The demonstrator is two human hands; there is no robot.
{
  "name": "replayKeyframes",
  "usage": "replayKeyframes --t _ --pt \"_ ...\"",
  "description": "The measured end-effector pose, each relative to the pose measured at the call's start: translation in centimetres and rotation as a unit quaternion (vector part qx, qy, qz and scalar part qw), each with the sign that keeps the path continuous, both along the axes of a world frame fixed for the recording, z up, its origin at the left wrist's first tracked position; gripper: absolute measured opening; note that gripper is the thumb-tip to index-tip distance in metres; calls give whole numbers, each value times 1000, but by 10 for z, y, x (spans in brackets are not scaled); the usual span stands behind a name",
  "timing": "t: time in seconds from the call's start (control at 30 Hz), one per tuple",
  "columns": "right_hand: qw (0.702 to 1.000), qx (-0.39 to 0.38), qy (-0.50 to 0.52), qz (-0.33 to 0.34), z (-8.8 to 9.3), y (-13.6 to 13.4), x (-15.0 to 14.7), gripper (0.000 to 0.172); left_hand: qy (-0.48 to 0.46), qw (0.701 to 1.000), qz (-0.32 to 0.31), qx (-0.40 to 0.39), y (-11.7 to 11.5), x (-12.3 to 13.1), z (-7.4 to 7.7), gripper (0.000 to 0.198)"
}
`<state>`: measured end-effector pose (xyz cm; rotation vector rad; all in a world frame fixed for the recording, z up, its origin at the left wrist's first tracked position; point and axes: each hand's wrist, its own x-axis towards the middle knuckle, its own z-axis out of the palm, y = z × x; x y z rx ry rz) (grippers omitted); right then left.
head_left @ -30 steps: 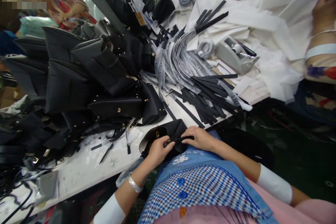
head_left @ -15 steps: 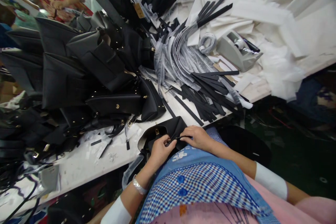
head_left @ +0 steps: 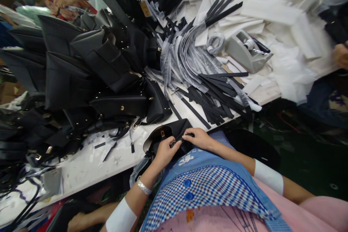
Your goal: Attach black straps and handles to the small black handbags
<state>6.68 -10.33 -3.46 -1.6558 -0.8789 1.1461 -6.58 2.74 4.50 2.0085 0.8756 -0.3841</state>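
A black handbag [head_left: 181,126] with gold fittings rests tilted at the table's front edge, against my apron, its mouth facing left. My left hand [head_left: 166,151] is closed at the bag's near side, thumb and fingers pinching a thin black strap. Just right of it, my right hand [head_left: 199,138] pinches at the same dark strip, fingertips nearly meeting those of the left. The exact piece between the fingertips is small and partly hidden. A clear plastic wrap [head_left: 137,170] hangs below the bag, beside my left forearm.
Many black handbags [head_left: 70,79] crowd the left of the table. Plastic-wrapped straps [head_left: 187,54] and loose black strips [head_left: 217,98] lie ahead. A grey tape dispenser [head_left: 244,50] stands among white sheets [head_left: 274,14]. Other people's hands show at lower left [head_left: 77,222], right edge [head_left: 341,56] and top left.
My right hand has shifted slightly left, closer to my left hand. A co-worker's forearm has appeared at lower left, and another person's hand with dark items at the right edge.
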Motion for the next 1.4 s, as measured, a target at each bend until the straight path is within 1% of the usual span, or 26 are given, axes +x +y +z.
replayKeyframes --t 0.13,0.3,0.4,0.5,0.67,0.73,0.87,1.0,1.07,1.13,1.2,1.23,1.27,1.3,1.33,1.4 --pt "1000 -5 3 1 0 2 0 20 -1 999 32 -32 0 -1 -3 37" --pt "1000 -8 0 7 2 0 -1 21 3 994 89 -57 -4 -7 -12 41" --pt "999 -16 26 10 0 1 -1 22 -2 988 131 -82 -7 -9 -17 43" --pt "997 -31 70 14 -3 4 -2 25 1 982 162 -98 -7 -9 -19 47" --pt "991 -56 122 4 -7 8 -4 28 -1 982 168 -87 -7 -9 -19 47" --pt "990 -60 126 5 -8 9 -5 28 -5 983 165 -86 -7 -11 -20 47" --pt "997 -49 63 9 -5 7 -7 27 -21 981 167 -98 -8 -15 -23 48" --pt "998 -51 -19 14 -3 2 -8 30 -25 982 171 -76 -11 -14 -25 48" --pt "998 -43 -34 20 -3 0 -8 32 -28 982 176 -68 -12 -13 -25 46" --pt "998 -24 -20 48 -4 -1 -2 34 -36 980 179 -75 -14 -11 -25 43" --pt "994 -10 6 113 -4 2 11 38 -43 979 181 -86 -17 -11 -26 40" --pt "989 -12 6 149 -4 6 20 41 -44 978 185 -91 -18 -11 -27 39" --pt "985 -23 -16 171 -3 13 31 44 -45 976 190 -97 -20 -11 -27 38" --pt "982 -41 -58 174 -3 23 43 45 -47 974 196 -102 -21 -11 -29 37" --pt "979 -63 -112 157 -2 35 55 44 -48 972 203 -104 -22 -12 -30 37" --pt "967 -101 -215 89 -2 68 76 38 -56 969 217 -107 -24 -13 -34 36"
